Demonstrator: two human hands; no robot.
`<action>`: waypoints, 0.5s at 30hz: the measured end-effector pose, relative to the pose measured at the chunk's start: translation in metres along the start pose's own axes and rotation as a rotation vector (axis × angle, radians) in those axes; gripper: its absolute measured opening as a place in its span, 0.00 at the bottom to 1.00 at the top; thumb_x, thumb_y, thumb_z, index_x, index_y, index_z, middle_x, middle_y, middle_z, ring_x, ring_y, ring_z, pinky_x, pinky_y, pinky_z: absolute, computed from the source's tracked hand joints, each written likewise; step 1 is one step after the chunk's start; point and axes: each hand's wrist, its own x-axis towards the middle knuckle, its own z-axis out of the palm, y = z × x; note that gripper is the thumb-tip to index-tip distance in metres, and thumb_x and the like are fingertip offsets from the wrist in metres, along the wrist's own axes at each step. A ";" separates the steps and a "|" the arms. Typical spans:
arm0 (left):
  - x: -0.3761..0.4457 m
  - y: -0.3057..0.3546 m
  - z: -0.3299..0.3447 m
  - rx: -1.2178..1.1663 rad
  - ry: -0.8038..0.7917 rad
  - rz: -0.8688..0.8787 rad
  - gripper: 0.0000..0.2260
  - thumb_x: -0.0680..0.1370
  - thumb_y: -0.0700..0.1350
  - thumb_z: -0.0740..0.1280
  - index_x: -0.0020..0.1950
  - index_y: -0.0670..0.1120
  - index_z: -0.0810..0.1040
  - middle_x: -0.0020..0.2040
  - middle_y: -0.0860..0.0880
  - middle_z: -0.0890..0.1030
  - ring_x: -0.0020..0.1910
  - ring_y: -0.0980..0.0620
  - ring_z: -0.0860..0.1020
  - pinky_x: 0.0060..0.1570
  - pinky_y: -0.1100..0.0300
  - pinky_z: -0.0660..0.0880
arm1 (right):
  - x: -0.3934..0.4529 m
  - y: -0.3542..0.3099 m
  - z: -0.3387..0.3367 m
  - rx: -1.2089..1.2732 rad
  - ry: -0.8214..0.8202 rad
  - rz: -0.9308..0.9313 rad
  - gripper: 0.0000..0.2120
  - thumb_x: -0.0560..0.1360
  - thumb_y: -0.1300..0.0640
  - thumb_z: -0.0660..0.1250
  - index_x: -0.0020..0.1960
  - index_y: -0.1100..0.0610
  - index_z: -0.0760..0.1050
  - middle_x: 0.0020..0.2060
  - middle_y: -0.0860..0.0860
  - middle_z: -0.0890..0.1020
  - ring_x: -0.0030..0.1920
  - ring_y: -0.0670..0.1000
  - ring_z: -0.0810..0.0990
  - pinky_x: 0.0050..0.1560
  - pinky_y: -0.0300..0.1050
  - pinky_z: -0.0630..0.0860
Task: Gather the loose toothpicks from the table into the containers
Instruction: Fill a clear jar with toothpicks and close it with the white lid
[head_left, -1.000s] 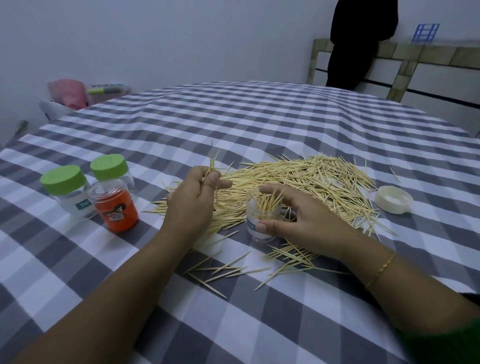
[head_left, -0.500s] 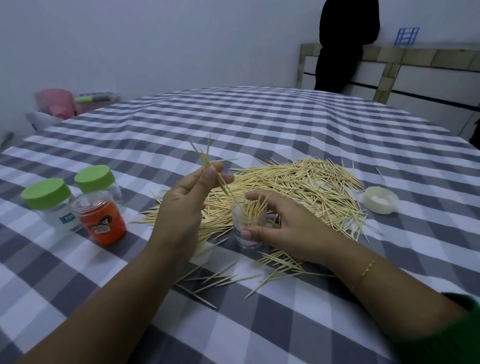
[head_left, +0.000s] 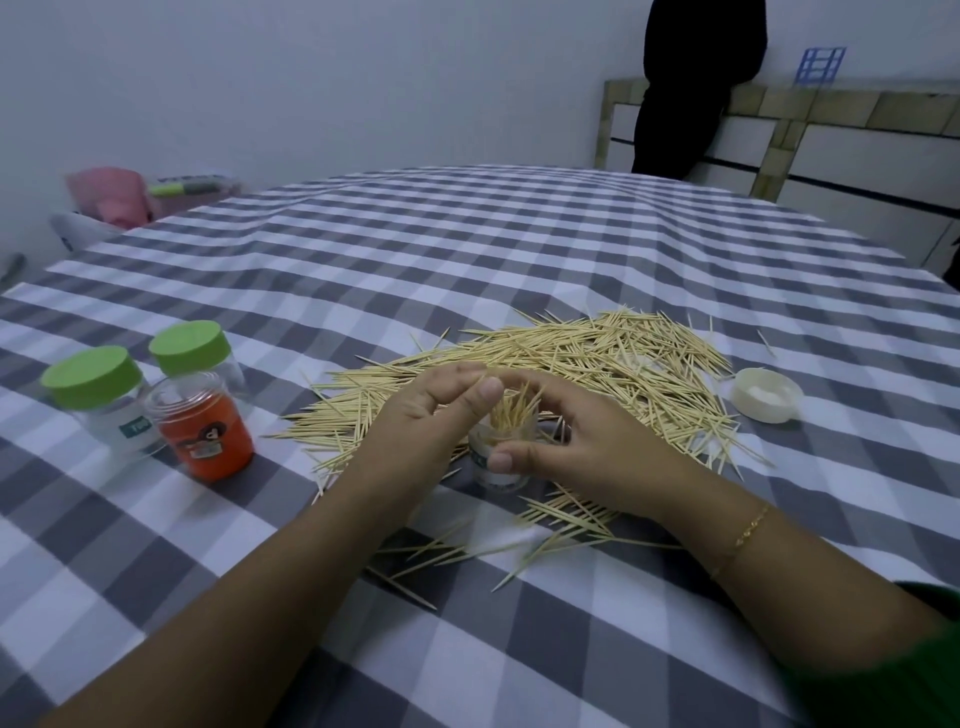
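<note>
A big heap of loose toothpicks lies on the checked tablecloth, with more scattered toothpicks nearer to me. My right hand grips a small clear jar that stands upright and has toothpicks sticking out of its mouth. My left hand hovers just left of the jar mouth, thumb and forefinger slightly apart, and I see no toothpick between them. The jar's white lid lies to the right of the heap.
Left of the heap stand two clear jars with green lids and a lidless orange jar. A person in black stands by a bench beyond the table. Pink items sit past the far left edge.
My left hand, which pinched a few toothpicks upright, has dropped to the jar mouth and its fingers have parted; the toothpicks now stand in the jar. The right hand has kept hold of the jar.
</note>
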 end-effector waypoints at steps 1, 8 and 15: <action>0.000 0.000 -0.001 0.034 -0.002 0.014 0.15 0.71 0.56 0.64 0.54 0.54 0.82 0.60 0.56 0.77 0.59 0.65 0.73 0.55 0.69 0.66 | 0.000 0.000 -0.001 0.016 0.012 0.010 0.33 0.58 0.28 0.67 0.62 0.29 0.66 0.58 0.34 0.76 0.61 0.40 0.74 0.67 0.53 0.66; -0.002 0.002 0.000 0.123 -0.032 0.081 0.13 0.77 0.58 0.59 0.57 0.58 0.78 0.57 0.61 0.77 0.57 0.70 0.73 0.54 0.71 0.69 | -0.007 -0.002 -0.015 0.116 0.086 0.061 0.32 0.69 0.32 0.55 0.70 0.44 0.67 0.56 0.39 0.75 0.56 0.36 0.73 0.58 0.39 0.71; -0.004 0.002 -0.006 0.029 0.018 0.057 0.08 0.75 0.51 0.64 0.54 0.55 0.75 0.54 0.58 0.77 0.51 0.71 0.74 0.46 0.75 0.69 | 0.004 0.017 -0.027 -0.442 0.185 0.170 0.18 0.79 0.54 0.57 0.67 0.44 0.70 0.63 0.44 0.74 0.67 0.47 0.65 0.66 0.49 0.50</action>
